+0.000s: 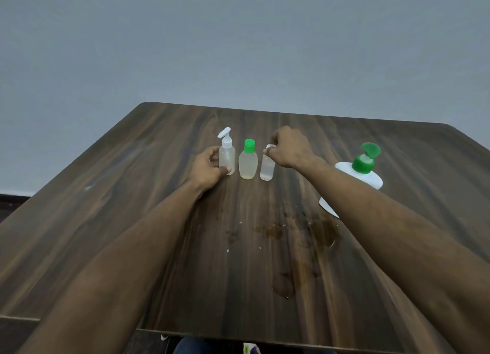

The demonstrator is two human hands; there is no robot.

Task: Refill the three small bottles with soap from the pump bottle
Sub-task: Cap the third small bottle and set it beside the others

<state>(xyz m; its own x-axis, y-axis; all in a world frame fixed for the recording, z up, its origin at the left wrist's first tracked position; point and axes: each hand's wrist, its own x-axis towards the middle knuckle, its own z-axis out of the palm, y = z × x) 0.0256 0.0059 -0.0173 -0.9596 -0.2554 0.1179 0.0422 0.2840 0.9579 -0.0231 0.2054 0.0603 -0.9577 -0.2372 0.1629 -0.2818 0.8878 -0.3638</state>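
Three small bottles are standing in a row on the surface (132, 221): spray bottle (227, 156) left, flip-cap bottle (248, 160) middle, small bottle (267, 168) right. The pump bottle (362, 172) is lying further right.

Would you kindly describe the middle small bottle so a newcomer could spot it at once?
On the dark wooden table, three small clear bottles stand in a row near the far middle, between the person's two hands. The middle small bottle is squat and oval. It alone has a green cap; the spray bottle and the slim bottle beside it have white tops.
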